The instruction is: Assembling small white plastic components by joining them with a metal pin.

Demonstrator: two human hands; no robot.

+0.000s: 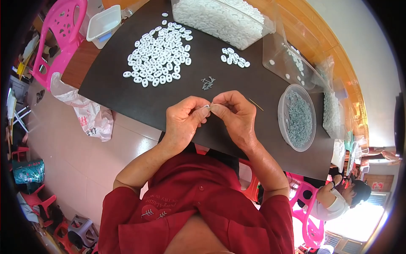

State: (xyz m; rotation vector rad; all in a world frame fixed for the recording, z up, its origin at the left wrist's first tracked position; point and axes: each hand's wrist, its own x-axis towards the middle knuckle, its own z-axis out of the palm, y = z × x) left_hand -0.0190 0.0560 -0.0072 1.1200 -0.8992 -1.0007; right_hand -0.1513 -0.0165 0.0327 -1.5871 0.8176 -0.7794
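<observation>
My left hand (182,120) is closed in a pinch on a small white oval plastic piece (207,106), mostly covered by the fingers. My right hand (239,118) meets it fingertip to fingertip, thumb and index pressed together; what they hold, if anything, is too small to make out. Just beyond the hands lies a little heap of grey screws (207,83). Farther off to the left spreads a large pile of white oval pieces with holes (158,57). A smaller group of white pieces (234,57) lies at the back right.
A round clear tub (281,122) of grey screws stands at the right, with a thin brass-coloured stick (256,105) nearer my right hand. A big clear bin (270,28) full of white pieces stands at the back. A pink chair (53,42) is at the left; another person (338,197) sits at the lower right.
</observation>
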